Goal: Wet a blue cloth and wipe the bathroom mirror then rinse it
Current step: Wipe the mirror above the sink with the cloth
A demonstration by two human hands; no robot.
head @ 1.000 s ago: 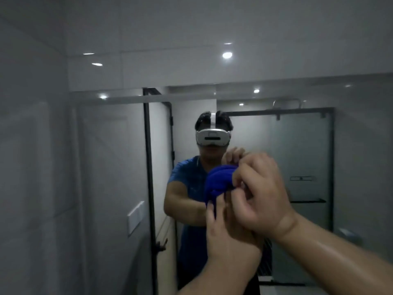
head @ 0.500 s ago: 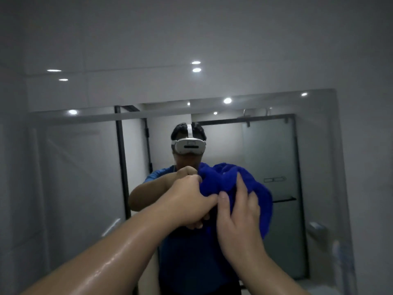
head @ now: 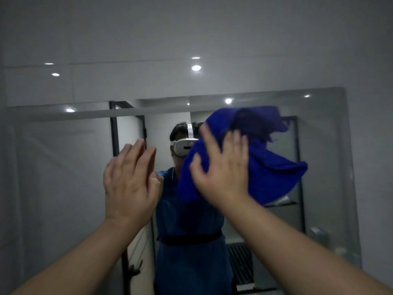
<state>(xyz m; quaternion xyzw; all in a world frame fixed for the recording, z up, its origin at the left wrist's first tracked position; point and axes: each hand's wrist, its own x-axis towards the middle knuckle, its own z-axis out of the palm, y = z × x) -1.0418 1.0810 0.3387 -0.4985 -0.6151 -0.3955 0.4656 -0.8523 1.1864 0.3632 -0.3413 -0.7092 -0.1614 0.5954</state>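
since half a second ago the cloth [head: 270, 171] has been let go by the left hand [head: 129, 182] and lifted up and to the right, and it is now opened out rather than bunched. it is held against the upper middle of the mirror [head: 63, 167] under the right hand [head: 221, 167], whose fingers are spread flat over its left part, with most of the cloth lying beyond the fingertips, above and to the right. a loose corner points right; the long axis cannot be told from the crumpled shape. the left hand is raised beside it, fingers straight, with nothing held.
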